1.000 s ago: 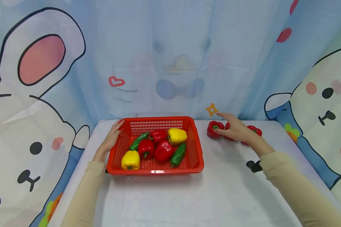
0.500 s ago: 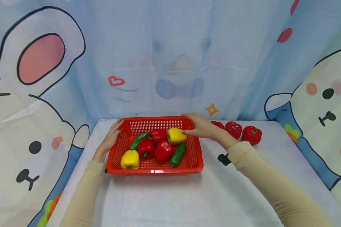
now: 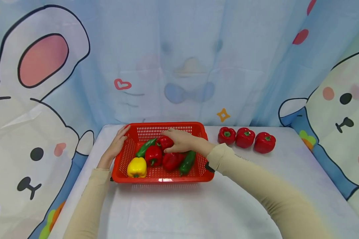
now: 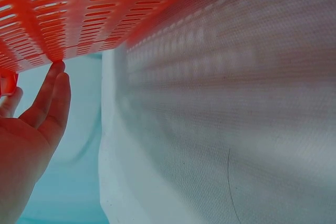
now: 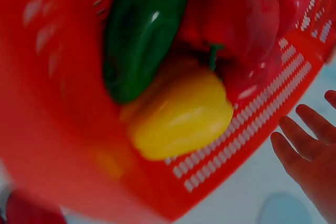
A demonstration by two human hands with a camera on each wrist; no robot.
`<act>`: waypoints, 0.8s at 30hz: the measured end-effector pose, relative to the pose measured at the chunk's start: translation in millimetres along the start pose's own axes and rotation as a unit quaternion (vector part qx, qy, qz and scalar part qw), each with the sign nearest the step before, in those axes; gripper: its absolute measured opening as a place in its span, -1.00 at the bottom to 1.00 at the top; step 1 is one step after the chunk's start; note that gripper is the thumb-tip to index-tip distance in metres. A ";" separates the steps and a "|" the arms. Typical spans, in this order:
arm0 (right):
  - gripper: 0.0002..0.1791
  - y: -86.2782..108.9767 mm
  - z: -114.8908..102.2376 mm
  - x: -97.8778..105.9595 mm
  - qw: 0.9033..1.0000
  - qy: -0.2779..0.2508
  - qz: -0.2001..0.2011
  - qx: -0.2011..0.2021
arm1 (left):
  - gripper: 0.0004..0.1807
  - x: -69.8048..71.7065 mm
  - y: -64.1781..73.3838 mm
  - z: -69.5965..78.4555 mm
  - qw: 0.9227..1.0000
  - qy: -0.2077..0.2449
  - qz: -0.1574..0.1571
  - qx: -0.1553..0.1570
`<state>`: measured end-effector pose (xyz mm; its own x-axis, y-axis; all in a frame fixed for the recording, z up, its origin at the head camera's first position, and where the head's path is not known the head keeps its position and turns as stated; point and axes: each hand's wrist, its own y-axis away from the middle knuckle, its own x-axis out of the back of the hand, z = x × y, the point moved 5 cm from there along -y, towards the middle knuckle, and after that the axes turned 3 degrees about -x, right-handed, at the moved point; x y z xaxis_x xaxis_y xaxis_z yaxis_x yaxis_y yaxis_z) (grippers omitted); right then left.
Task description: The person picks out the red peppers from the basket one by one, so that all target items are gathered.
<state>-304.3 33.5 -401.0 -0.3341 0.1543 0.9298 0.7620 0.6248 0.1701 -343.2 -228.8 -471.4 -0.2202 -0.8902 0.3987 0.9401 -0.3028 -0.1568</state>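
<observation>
A red plastic basket (image 3: 163,180) holds red, yellow and long green peppers. My left hand (image 3: 116,146) rests at its left side; in the left wrist view straight fingers (image 4: 59,95) touch the perforated wall. My right hand (image 3: 179,141) is over the basket, fingers spread, with fingertips right at the back red bell pepper (image 3: 165,142). The right wrist view shows it with nothing in its fingers. Under that hand, hidden in the head view, lies a yellow bell pepper (image 5: 181,116), beside a green pepper (image 5: 147,30). Another yellow bell pepper (image 3: 137,167) sits front left.
Three red bell peppers, the nearest to the basket (image 3: 226,135), stand in a row on the white-covered table (image 3: 242,192) at the back right. A blue cartoon curtain (image 3: 185,63) hangs behind the table and along both sides.
My right hand has swept left from above the row of red bell peppers, past the basket's right rim, to above its middle. The left hand has stayed at the left side.
</observation>
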 end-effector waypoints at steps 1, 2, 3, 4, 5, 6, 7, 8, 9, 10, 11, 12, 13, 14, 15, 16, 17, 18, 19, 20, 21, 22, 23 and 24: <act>-0.20 -4.6 -4.0 -3.8 1.000 0.007 -0.003 0.005 | -0.41 0.3 -0.3 -0.2 1.000 0.002 0.000 0.000; -0.21 -8.6 -8.0 -7.7 1.000 0.012 -0.008 0.009 | -0.41 0.8 -0.4 -0.7 1.000 0.003 0.000 0.002; -0.22 -12.6 -11.7 -11.7 1.000 0.017 -0.013 0.014 | -0.42 1.0 -0.5 -1.2 1.000 0.007 0.000 0.004; -0.22 -16.4 -15.2 -15.8 0.999 0.022 -0.018 0.018 | -0.42 1.1 -0.6 -1.9 1.000 0.012 0.001 0.006; -0.23 -20.4 -18.1 -20.1 0.999 0.031 -0.021 0.023 | -0.43 1.3 -0.5 -2.1 1.000 0.016 0.001 0.008; -0.23 -23.3 -20.9 -23.7 0.999 0.034 -0.026 0.025 | -0.43 1.5 -0.7 -2.3 1.000 0.017 0.001 0.009; -0.24 -26.5 -23.2 -27.0 0.999 0.038 -0.028 0.027 | -0.43 1.6 -0.7 -1.9 1.000 0.017 0.000 0.009; -0.24 -29.0 -25.4 -29.7 0.998 0.042 -0.029 0.027 | -0.43 1.6 -0.8 -1.6 1.000 0.014 0.000 0.009; -0.25 -31.5 -27.2 -32.0 0.998 0.048 -0.028 0.028 | -0.42 1.4 -0.9 -0.8 1.000 0.011 0.001 0.008; -0.26 -33.6 -29.1 -34.5 0.998 0.055 -0.027 0.030 | -0.42 1.1 -0.4 -0.2 1.000 0.008 0.001 0.007; -0.26 -35.3 -30.8 -36.5 0.997 0.061 -0.028 0.029 | -0.42 1.0 0.1 0.3 1.000 0.005 0.002 0.005; -0.26 -36.6 -32.5 -38.2 0.997 0.065 -0.030 0.029 | -0.42 0.9 0.4 0.5 1.000 0.001 0.002 0.003; -0.26 -38.0 -34.1 -39.8 0.996 0.072 -0.031 0.031 | -0.42 0.6 1.0 1.0 1.000 0.000 0.003 0.001; -0.26 -39.2 -35.8 -40.9 0.996 0.077 -0.033 0.032 | -0.42 0.5 1.1 1.1 1.000 0.000 0.004 0.001; -0.26 -40.2 -37.2 -41.8 0.996 0.082 -0.035 0.032 | -0.42 0.6 1.3 1.2 1.000 0.001 0.005 0.001; -0.26 -41.2 -38.1 -42.9 0.995 0.086 -0.037 0.032 | -0.42 0.8 1.3 1.4 1.000 0.004 0.006 0.001; -0.26 -42.1 -38.8 -43.6 0.995 0.089 -0.041 0.029 | -0.42 1.0 1.4 1.5 1.000 0.007 0.005 0.003; -0.26 -43.1 -39.2 -44.4 0.994 0.092 -0.043 0.027 | -0.42 1.1 1.5 2.6 1.000 0.012 0.004 0.006; -0.25 -44.0 -39.4 -45.0 0.994 0.094 -0.045 0.025 | -0.42 1.1 1.8 4.3 1.000 0.016 0.002 0.008; -0.25 -44.8 -39.3 -45.7 0.994 0.096 -0.045 0.021 | -0.42 0.9 2.8 8.3 1.000 0.018 -0.001 0.010; -0.25 -45.5 -39.0 -46.3 0.994 0.098 -0.046 0.017 | -0.43 0.8 4.4 12.9 1.000 0.020 -0.003 0.012; -0.25 -46.4 -38.9 -47.0 0.994 0.101 -0.048 0.016 | -0.43 0.4 5.5 17.0 1.000 0.021 -0.006 0.013; -0.26 -47.1 -38.9 -47.7 0.993 0.104 -0.050 0.015 | -0.43 0.1 7.0 21.3 1.000 0.022 -0.009 0.015; -0.26 -47.7 -39.0 -48.4 0.993 0.108 -0.052 0.014 | -0.43 -0.4 8.5 26.1 1.000 0.021 -0.011 0.015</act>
<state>-302.8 -33.5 -441.4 -0.2811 -0.0784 0.9565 0.7125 0.6506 0.2627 -328.3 -222.2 -449.4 -0.2503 -0.8976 0.3627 0.9424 -0.3118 -0.1211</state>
